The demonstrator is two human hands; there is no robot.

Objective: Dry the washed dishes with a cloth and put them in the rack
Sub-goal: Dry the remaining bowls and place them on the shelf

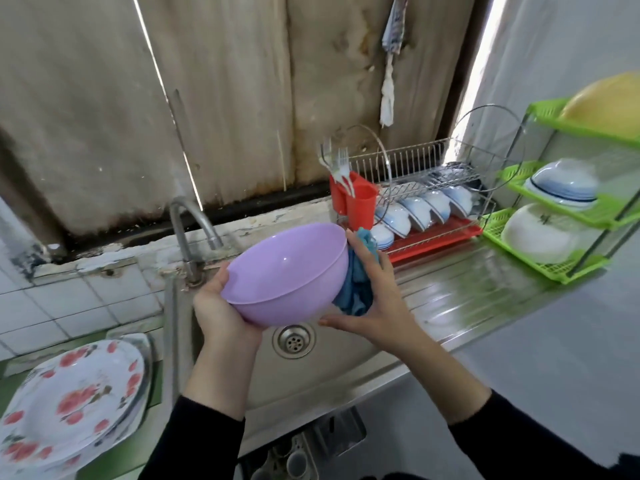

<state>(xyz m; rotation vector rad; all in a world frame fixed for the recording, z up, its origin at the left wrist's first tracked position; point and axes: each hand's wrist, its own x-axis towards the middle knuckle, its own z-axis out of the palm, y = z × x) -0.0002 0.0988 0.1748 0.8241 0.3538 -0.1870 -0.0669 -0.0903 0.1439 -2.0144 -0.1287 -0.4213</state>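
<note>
Head view: left hand [216,306] curls round a lilac plastic bowl [287,268] above the steel sink [346,358]; right hand [374,299] seemingly pinches a blue cloth [355,289] against it. Wet plastic could slip free.

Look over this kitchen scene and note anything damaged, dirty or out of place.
The wall panel behind the tap is water-stained, with dark grime along its bottom edge, and the ledge below is chipped. The bowls in the rack sit in an orderly row.
</note>
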